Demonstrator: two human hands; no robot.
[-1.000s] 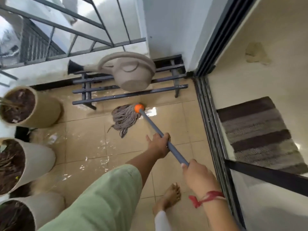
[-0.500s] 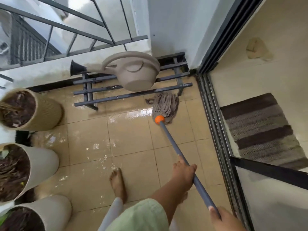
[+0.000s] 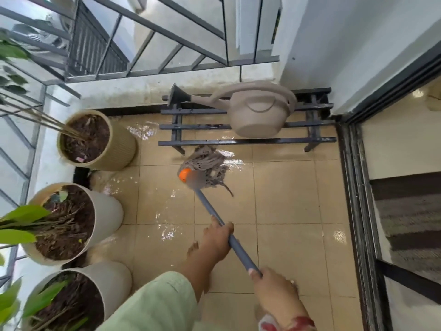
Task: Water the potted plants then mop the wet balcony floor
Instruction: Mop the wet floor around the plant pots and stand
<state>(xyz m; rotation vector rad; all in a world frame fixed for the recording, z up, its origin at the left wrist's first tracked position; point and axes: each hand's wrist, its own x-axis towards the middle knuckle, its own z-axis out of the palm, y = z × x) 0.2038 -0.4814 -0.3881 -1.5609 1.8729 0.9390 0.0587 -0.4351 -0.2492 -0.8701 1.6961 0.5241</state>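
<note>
Seemingly for leverage, left hand (image 3: 216, 241) and nearer right hand (image 3: 274, 289) both curl fingers round the long grey mop pole (image 3: 243, 254).

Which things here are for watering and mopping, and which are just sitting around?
For the job:
mop, held by left hand and right hand
wet floor
watering can
far pot, middle pot, near pot

Just there:
metal rack under the can
striped mat indoors
railing

Left hand (image 3: 216, 240), right hand (image 3: 274, 290): both clenched
</note>
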